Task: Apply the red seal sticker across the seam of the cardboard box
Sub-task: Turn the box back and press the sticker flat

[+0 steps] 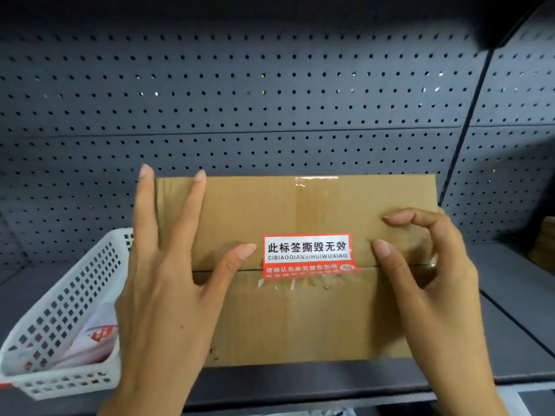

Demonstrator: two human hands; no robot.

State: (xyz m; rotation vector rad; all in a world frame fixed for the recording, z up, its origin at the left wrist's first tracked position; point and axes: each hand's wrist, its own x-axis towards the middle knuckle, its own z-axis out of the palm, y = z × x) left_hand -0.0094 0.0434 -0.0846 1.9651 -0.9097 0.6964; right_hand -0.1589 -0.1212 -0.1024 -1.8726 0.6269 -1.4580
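Note:
A brown cardboard box (300, 319) stands on a dark grey shelf. The red seal sticker (307, 256), with a white panel of black characters, lies across the box's top front edge seam, its lower part folded onto the front face. My left hand (168, 283) is spread wide at the box's left side, its thumb tip touching the top just left of the sticker. My right hand (426, 265) rests curled on the box's right part, thumb tip next to the sticker's right edge. Neither hand holds anything.
A white perforated plastic basket (75, 283) with red-and-white sticker sheets (96, 337) stands to the left of the box. A grey pegboard wall (240, 100) rises behind. Clear tape (315, 180) runs over the box top. Another cardboard piece (545, 238) shows at far right.

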